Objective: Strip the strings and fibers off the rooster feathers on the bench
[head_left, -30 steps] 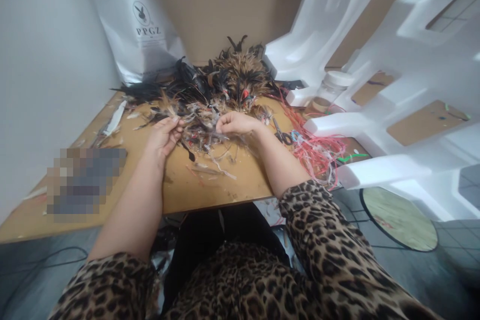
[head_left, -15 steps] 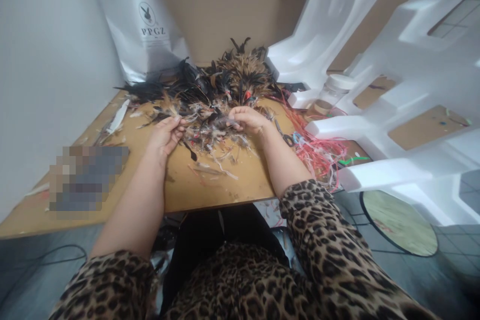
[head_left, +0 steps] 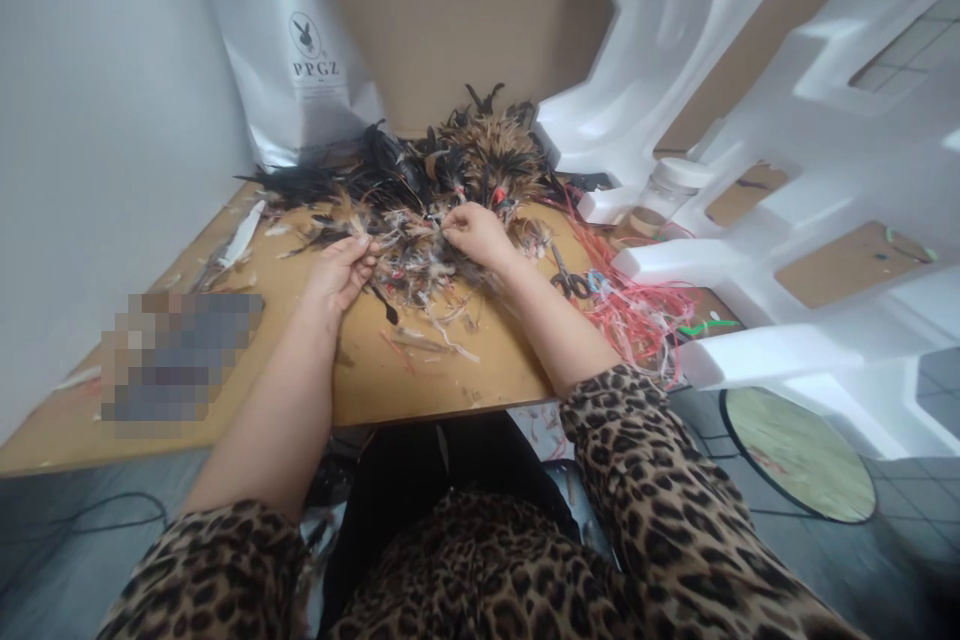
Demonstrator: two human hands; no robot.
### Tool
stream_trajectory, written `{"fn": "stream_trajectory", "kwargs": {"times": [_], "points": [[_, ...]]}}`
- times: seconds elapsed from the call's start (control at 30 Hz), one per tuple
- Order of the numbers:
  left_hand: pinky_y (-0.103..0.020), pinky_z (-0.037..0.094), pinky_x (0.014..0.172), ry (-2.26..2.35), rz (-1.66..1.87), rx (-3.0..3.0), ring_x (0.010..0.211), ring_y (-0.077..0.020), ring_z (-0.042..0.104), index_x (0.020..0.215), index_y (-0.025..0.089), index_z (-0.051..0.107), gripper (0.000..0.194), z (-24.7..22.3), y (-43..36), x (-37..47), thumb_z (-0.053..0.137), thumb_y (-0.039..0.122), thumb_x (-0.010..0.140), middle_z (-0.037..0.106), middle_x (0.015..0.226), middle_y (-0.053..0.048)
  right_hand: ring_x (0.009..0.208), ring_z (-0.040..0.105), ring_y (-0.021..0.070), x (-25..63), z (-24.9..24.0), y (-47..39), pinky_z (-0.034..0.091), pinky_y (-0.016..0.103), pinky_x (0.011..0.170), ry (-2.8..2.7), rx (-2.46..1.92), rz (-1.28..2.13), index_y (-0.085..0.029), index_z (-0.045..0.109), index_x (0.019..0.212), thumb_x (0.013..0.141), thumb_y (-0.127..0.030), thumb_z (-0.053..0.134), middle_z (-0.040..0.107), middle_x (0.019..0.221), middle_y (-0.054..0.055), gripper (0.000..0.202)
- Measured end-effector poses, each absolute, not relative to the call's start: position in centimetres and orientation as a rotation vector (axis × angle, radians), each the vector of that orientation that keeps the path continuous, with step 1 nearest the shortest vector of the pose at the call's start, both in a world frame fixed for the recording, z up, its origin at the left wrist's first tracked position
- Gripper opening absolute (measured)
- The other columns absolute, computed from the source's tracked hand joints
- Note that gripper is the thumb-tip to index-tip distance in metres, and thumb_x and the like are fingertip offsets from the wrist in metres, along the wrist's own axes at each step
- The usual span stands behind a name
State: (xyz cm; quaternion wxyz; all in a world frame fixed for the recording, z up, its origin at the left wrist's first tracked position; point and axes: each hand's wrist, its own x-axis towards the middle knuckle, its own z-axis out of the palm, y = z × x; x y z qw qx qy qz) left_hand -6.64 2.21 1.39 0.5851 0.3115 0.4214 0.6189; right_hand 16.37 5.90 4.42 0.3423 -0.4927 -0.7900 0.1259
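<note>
Work looks unfinished: loose feathers [head_left: 420, 268] remain.
Left hand [head_left: 341, 272] pinches a feather [head_left: 350, 219]; right hand [head_left: 478, 235] has fingertips together, contents unclear.

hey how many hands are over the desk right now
2: the left hand at the left of the loose feather heap, the right hand over its right side. None seem hidden.

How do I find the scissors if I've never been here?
Start with the brown table. On its right side, beyond the right forearm, is a tangle of pink strands. The scissors lie just left of it, set apart by their two dark finger loops.
</note>
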Motion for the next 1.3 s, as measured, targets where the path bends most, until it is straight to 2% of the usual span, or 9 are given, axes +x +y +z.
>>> {"fn": "stream_trajectory", "kwargs": {"times": [0.07, 0.23, 0.4, 0.5, 0.7, 1.03, 1.3], "points": [[-0.012, 0.037, 0.04, 0.978, 1.448, 0.721, 0.045, -0.0037, 0.051, 0.067, 0.012, 0.059, 0.01, 1.5, 2.1, -6.6, 0.069, 0.013, 0.068, 0.063, 0.063, -0.002, 0.092, 0.056, 0.018, 14.6, 5.1, 5.8, 0.039, 0.033, 0.085, -2.203, -1.291, 0.284, -0.021, 0.069, 0.088, 0.075, -0.026, 0.053, 0.066, 0.095, 0.002, 0.021], [-0.011, 0.036, 0.039, 0.953, 1.456, 0.721, 0.045, -0.0033, 0.051, 0.067, 0.012, 0.058, 0.012, 1.4, 2.2, -6.7, 0.071, 0.014, 0.067, 0.063, 0.064, -0.002, 0.107, 0.047, 0.0269, 11.2, 5.8, 5.6, 0.031, 0.048, 0.092, -2.493, -1.307, 0.027, -0.027, 0.068, 0.098, 0.078, -0.018, 0.05, 0.062, 0.108, 0.006, 0.028], [-0.011, 0.038, 0.039, 0.93, 1.431, 0.729, 0.045, -0.0039, 0.052, 0.069, 0.012, 0.06, 0.009, 0.8, 2.6, -7.0, 0.069, 0.014, 0.069, 0.064, 0.064, -0.003, 0.115, 0.038, 0.0282, 10.2, 3.8, 5.9, 0.021, 0.053, 0.097, -2.523, -1.33, -0.101, -0.026, 0.07, 0.097, 0.082, -0.015, 0.046, 0.055, 0.123, 0.009, 0.03], [-0.011, 0.039, 0.04, 0.912, 1.413, 0.723, 0.046, -0.0042, 0.054, 0.071, 0.011, 0.061, 0.008, 0.8, 2.6, -7.0, 0.068, 0.013, 0.07, 0.065, 0.065, -0.003, 0.116, 0.037, 0.0261, 10.6, 3.1, 6.2, 0.019, 0.049, 0.099, -2.44, -1.252, -0.089, -0.025, 0.071, 0.092, 0.086, -0.021, 0.045, 0.055, 0.122, 0.008, 0.026], [-0.011, 0.042, 0.041, 0.883, 1.381, 0.663, 0.05, -0.0046, 0.057, 0.073, 0.011, 0.061, 0.006, 1.2, 2.3, -7.0, 0.067, 0.01, 0.071, 0.067, 0.071, -0.004, 0.116, 0.038, 0.0221, 11.5, 3.6, 6.5, 0.023, 0.039, 0.097, -2.195, -1.152, -0.096, -0.026, 0.068, 0.101, 0.088, -0.027, 0.044, 0.055, 0.12, 0.006, 0.027], [-0.012, 0.049, 0.05, 0.799, 1.23, 0.696, 0.06, -0.0084, 0.064, 0.075, 0.01, 0.064, 0.004, 1.3, 1.8, -6.6, 0.066, 0.009, 0.072, 0.071, 0.084, -0.012, 0.117, 0.038, 0.0218, 11.1, 3.9, 5.4, 0.021, 0.039, 0.098, -2.178, -1.086, -0.144, -0.027, 0.066, 0.106, 0.091, -0.028, 0.038, 0.054, 0.122, 0.007, 0.031], [-0.01, 0.047, 0.048, 0.75, 1.259, 0.699, 0.054, -0.0046, 0.059, 0.072, 0.008, 0.064, 0.003, 1.5, 1.6, -6.1, 0.064, 0.005, 0.073, 0.066, 0.07, -0.006, 0.115, 0.041, 0.0197, 10.3, 3.5, 5.0, 0.021, 0.035, 0.099, -2.143, -1.043, -0.081, -0.025, 0.066, 0.102, 0.091, -0.028, 0.038, 0.058, 0.117, 0.006, 0.03]]}}
